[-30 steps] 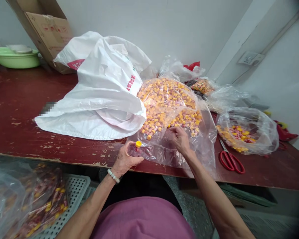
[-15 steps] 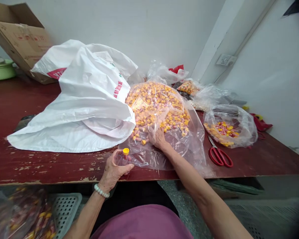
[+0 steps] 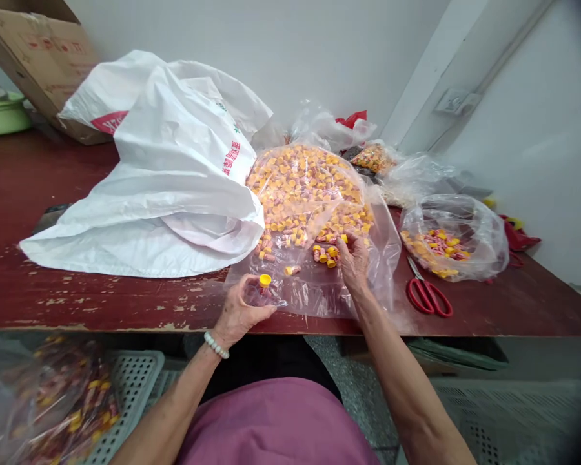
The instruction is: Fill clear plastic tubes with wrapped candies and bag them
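A large clear plastic bag (image 3: 314, 294) lies open on the table, full of small yellow-capped tubes (image 3: 305, 187) with pink-and-white bodies. Near its mouth my left hand (image 3: 242, 307) is closed round a small clear bag (image 3: 275, 302), from which a yellow-capped tube (image 3: 265, 282) sticks up. My right hand (image 3: 354, 261) is over the large bag's front right part, its fingers curled at a yellow-capped tube (image 3: 343, 238). Several loose tubes (image 3: 326, 256) sit just left of those fingers. One tube (image 3: 293, 270) rests alone between my hands.
A white woven sack (image 3: 174, 200) spreads over the left of the red table (image 3: 503, 310). Red-handled scissors (image 3: 428, 297) lie at the right, before another clear bag (image 3: 489, 248) of tubes. Below the table edge, a perforated crate (image 3: 135, 381) stands at the left.
My right hand has moved right across the large bag, and several tubes now show spread near its mouth. My left hand, holding the small bag, has shifted slightly right. The view has tilted a little.
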{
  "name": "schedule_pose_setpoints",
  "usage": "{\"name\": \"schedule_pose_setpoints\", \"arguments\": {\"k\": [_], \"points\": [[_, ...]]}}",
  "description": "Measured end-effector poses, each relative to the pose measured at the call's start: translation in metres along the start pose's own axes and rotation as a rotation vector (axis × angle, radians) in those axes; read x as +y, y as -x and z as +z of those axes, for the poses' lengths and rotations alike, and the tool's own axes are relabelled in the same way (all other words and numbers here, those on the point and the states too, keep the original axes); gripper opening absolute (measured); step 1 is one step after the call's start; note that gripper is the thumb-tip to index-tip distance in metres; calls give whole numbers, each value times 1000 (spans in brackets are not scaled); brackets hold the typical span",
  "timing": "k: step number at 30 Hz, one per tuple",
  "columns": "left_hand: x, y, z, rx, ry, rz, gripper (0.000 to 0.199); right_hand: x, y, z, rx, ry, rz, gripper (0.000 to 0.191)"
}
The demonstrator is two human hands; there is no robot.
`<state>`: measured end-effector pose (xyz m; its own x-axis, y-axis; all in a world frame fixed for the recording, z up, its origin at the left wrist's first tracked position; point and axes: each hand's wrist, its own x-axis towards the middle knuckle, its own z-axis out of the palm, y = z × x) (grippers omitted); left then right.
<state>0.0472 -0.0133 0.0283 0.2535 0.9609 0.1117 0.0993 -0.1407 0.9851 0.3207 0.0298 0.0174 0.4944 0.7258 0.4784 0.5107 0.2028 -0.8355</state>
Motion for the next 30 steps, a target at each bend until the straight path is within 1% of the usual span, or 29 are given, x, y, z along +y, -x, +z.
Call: {"name": "schedule_pose_setpoints", "arguments": {"k": [1, 2, 4, 5, 7, 9, 12, 14, 16, 18, 20, 21, 23, 25, 26, 27, 30], "points": [[0, 0, 1, -8, -5, 4, 42, -13, 10, 0, -39, -68, 19, 40], [0, 1, 2, -16, -12, 13, 43, -28, 22, 1, -105, -128, 24, 38], [1, 2, 5, -26, -35, 35, 43, -59, 44, 4, -267, -217, -12, 34], [2, 2, 6, -34, -48, 43, 43, -73, 54, 6, -312, -232, -41, 32], [5, 4, 8, -54, -50, 48, 43, -95, 70, 8, -360, -223, -88, 29], [7, 5, 8, -79, -20, 45, 43, -107, 79, 10, -389, -193, -124, 28], [8, 5, 8, -135, -7, 56, 40, -114, 84, 14, -427, -146, -222, 28], [8, 6, 7, -156, -56, 77, 37, -116, 85, 18, -419, -103, -306, 28], [9, 6, 7, -151, -126, 116, 35, -117, 87, 21, -411, -57, -367, 27], [9, 7, 8, -144, -166, 145, 36, -118, 87, 22, -468, -12, -405, 26], [10, 7, 7, -147, -168, 145, 36, -118, 87, 21, -552, 2, -421, 30], [10, 7, 7, -150, -167, 136, 36, -118, 86, 20, -572, -10, -415, 32], [10, 6, 6, -149, -177, 123, 34, -117, 85, 17, -525, -49, -379, 31], [11, 6, 4, -150, -184, 122, 34, -118, 86, 14, -476, -36, -360, 25], [11, 6, 4, -151, -181, 121, 33, -120, 88, 13, -496, -1, -375, 24], [12, 5, 4, -151, -175, 118, 32, -121, 90, 13, -548, 47, -401, 24], [12, 6, 3, -145, -177, 106, 28, -125, 94, 12, -750, 168, -489, 26]]}}
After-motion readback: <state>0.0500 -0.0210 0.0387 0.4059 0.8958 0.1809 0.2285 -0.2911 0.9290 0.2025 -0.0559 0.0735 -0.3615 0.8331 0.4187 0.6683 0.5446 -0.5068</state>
